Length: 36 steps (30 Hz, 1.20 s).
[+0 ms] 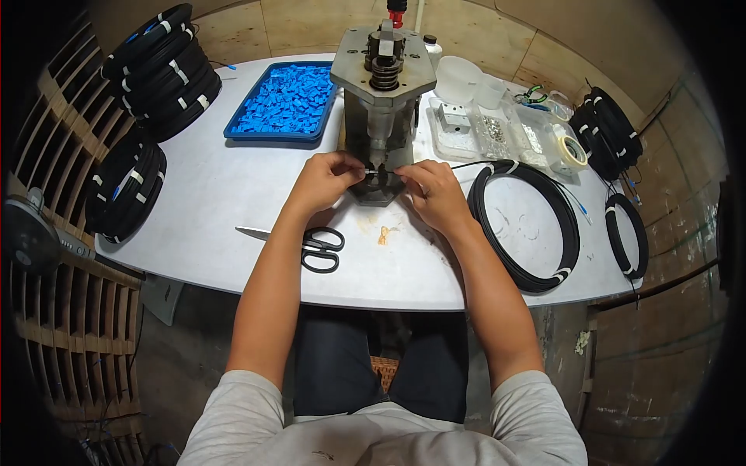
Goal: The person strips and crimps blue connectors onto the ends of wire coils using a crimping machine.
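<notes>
A bench press [378, 101] of worn metal stands upright at the middle of the table. At its base, my left hand [326, 184] is on the left side, thumb and fingers pinched round a small thing too tiny to name. My right hand [435, 194] is on the other side, its fingers closed on a black cable [464, 165] that leads from the large cable coil [571, 225] at the right. Both sets of fingertips meet the gap under the ram, where details are dark. Black-handled scissors [320, 250] lie beside my left forearm.
A blue tray [233, 135] of small blue connectors sits behind my left hand. Tied black coils [167, 74] are stacked at the left. Clear plastic boxes [491, 138], a tape roll [573, 151] and a white tub [457, 80] stand at the right rear.
</notes>
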Each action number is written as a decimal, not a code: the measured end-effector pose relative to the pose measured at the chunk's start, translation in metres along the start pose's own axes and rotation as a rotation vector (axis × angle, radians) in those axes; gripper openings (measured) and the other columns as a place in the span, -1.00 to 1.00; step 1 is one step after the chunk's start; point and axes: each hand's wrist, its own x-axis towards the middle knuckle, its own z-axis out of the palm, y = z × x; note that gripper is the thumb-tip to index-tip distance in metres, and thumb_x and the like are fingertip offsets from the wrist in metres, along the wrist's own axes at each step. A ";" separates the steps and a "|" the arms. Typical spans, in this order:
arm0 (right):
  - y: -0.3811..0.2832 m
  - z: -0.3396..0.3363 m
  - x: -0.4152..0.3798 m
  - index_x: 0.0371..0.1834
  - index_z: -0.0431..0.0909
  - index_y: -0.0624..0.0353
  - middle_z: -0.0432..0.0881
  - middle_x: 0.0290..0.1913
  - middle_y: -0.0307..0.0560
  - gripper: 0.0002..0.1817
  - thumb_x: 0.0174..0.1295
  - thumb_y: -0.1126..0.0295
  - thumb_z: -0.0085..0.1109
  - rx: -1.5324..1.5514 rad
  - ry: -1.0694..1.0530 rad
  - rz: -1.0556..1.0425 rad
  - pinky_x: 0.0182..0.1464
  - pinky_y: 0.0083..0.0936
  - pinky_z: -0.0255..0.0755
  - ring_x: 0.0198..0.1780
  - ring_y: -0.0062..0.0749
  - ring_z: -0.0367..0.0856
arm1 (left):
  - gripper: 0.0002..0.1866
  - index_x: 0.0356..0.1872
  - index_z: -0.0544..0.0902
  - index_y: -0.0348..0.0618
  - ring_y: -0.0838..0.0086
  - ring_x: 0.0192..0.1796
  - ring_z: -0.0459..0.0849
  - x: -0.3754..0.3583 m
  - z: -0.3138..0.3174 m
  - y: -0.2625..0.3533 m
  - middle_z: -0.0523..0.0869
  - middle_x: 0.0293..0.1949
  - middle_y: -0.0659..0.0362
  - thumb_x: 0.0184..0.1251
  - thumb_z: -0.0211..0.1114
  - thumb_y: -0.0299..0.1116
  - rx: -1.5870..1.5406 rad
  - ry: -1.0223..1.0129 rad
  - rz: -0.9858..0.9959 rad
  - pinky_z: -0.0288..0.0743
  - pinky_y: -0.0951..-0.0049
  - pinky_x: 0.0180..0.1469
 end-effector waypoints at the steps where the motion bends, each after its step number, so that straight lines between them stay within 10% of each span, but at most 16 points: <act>1: 0.000 0.000 0.000 -0.03 0.76 0.04 0.75 -0.15 -0.17 -0.72 0.20 0.58 0.32 -0.002 0.005 0.000 0.09 -0.30 0.46 -0.07 -0.16 0.65 | -0.80 -0.11 0.84 -0.27 0.45 -0.16 0.82 0.001 0.000 0.000 0.88 -0.23 0.07 0.31 0.46 -0.41 0.003 -0.002 0.005 0.65 0.42 -0.01; 36: 0.001 -0.002 0.002 -0.13 0.77 0.11 0.75 -0.26 -0.03 -0.80 0.17 0.56 0.38 0.093 0.068 -0.034 -0.14 -0.22 0.62 -0.23 -0.02 0.74 | -0.81 -0.10 0.83 -0.23 0.45 -0.17 0.81 -0.001 0.006 -0.002 0.87 -0.24 0.09 0.33 0.46 -0.41 0.118 0.064 0.073 0.65 0.42 -0.03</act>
